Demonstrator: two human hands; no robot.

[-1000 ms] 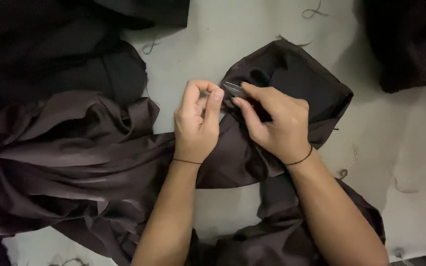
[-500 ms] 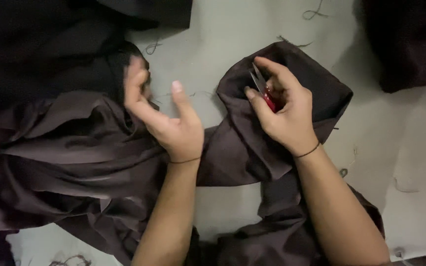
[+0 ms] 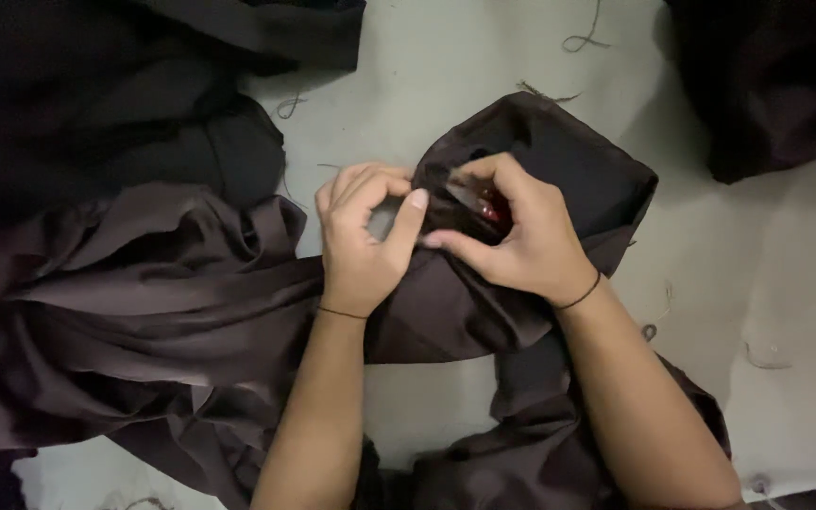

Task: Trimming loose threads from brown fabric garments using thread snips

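Pale grey tabletop [image 3: 484, 85] strewn with loose threads lies under my work, and my left hand [image 3: 363, 236], which hung open in the air half a second ago, is back down pinching the dark brown fabric [image 3: 191, 312] at nine o'clock of my right hand [image 3: 521, 236]. My right hand stays closed around small red-handled thread snips [image 3: 485, 206], now brought to the pinched fold. Farther off, a black cloth pile [image 3: 767, 76] sits at two o'clock.

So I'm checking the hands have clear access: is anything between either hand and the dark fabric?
Nothing visible. The left hand and the right hand both rest directly on the dark fabric. A small red-handled tool sits within the right hand's grip, against the cloth rather than blocking it.
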